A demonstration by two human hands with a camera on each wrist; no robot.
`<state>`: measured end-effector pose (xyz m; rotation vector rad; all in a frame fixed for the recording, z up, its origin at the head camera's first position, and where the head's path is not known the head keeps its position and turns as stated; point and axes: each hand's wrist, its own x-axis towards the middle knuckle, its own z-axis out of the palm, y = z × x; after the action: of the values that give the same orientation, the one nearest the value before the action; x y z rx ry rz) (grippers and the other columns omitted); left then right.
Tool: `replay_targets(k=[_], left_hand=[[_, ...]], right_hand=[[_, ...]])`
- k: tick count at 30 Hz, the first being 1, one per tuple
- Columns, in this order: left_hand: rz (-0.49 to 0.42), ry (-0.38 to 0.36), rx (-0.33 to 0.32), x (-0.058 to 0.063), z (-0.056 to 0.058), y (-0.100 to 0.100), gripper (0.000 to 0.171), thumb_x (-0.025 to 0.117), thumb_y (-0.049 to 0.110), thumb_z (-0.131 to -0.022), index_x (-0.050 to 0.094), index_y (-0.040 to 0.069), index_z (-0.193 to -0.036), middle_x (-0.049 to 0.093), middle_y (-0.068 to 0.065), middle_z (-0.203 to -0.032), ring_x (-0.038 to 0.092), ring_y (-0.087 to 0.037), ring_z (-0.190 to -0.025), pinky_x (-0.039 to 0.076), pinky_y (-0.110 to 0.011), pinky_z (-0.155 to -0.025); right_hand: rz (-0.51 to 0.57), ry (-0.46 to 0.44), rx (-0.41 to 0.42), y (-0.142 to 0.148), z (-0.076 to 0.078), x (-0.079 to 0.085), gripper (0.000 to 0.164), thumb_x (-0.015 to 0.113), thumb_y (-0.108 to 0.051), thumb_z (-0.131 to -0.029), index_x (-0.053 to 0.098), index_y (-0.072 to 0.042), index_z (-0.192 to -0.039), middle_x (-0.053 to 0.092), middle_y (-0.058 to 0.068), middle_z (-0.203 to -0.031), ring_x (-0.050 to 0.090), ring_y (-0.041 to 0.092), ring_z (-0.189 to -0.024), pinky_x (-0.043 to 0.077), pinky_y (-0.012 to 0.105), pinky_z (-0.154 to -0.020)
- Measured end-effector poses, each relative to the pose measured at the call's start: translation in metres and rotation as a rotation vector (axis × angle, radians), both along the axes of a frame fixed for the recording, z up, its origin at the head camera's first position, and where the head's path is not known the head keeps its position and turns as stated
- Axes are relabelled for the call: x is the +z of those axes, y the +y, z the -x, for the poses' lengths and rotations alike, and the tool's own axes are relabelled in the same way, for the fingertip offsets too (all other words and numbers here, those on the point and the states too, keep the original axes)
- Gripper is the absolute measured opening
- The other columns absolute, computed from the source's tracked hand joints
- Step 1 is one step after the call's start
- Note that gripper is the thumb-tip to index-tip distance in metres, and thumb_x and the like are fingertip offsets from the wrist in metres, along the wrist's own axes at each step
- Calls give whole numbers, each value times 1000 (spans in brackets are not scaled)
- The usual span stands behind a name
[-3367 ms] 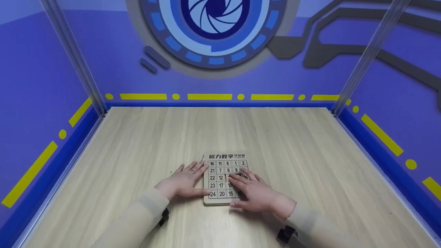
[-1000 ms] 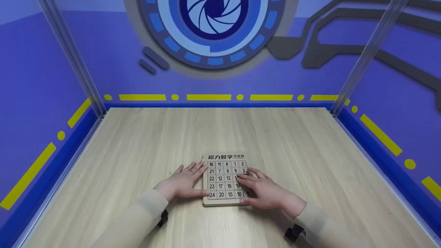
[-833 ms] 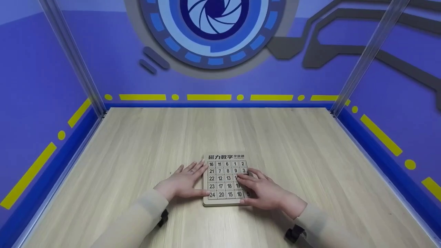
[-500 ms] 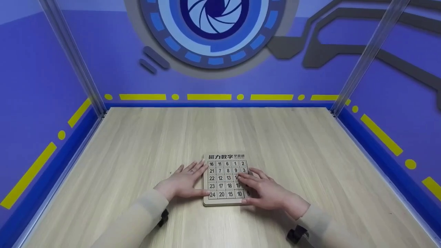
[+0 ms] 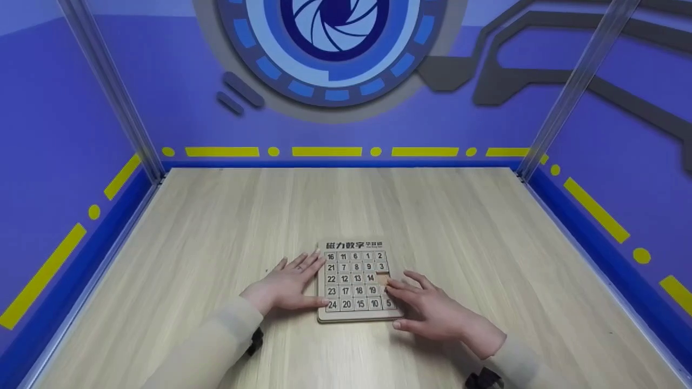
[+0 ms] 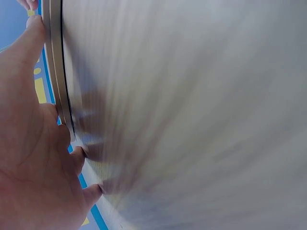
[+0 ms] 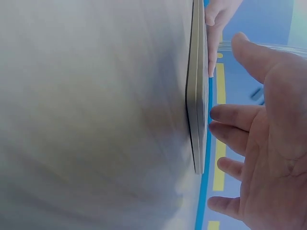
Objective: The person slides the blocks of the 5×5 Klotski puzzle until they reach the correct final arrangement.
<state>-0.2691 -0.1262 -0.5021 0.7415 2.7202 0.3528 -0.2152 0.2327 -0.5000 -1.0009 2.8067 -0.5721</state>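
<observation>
A wooden sliding number puzzle (image 5: pixel 358 316) lies flat on the table, its tiles in rows under a printed heading. An opening in the tiles shows at the right end of the third row, below tile 3 (image 5: pixel 381 267). My left hand (image 5: pixel 284 283) rests along the puzzle's left edge, fingers spread, the thumb at tile 24 (image 5: pixel 332 304). My right hand (image 5: pixel 435 310) has its fingertips at the right edge, just below the opening, covering most of the tile above tile 5 (image 5: pixel 388 303). In the right wrist view, the fingers (image 7: pixel 235 115) extend loosely over the puzzle's side.
The pale wood-grain table (image 5: pixel 335 205) stretches behind and to both sides of the puzzle. Blue printed panels (image 5: pixel 135 97) with yellow dashes enclose its back and sides. Clear corner posts (image 5: pixel 578 86) stand at the back corners. Dark bands (image 5: pixel 484 378) sit at both wrists.
The opening beside tile 12 is gone, with tile 13 there; an opening now shows at that row's right end. My right hand has drawn right and toward me. The left hand stays.
</observation>
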Motion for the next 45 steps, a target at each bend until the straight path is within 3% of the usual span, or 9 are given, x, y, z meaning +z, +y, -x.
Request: replay_targets(k=[13,45], left_hand=[[3,13,1,2,0,0,102,50,78,-91,13,21,-167,8,-2,-175,12,-33,-162,12,-65,-129],[-10,1,-6,1,-1,0,102,51,78,-91,12,22,-167,7,-3,-175,11,-34,-162,11,-65,-129]], right_hand=[[-4,-22,-15,1,-5,0,74,71,-52,-93,51,-11,-152,45,5,-163,25,43,-156,32,74,-116],[-21,-45,-63,-5,15,-4,77,69,-56,-92,48,-17,-154,37,4,-167,21,47,-157,29,79,-114]])
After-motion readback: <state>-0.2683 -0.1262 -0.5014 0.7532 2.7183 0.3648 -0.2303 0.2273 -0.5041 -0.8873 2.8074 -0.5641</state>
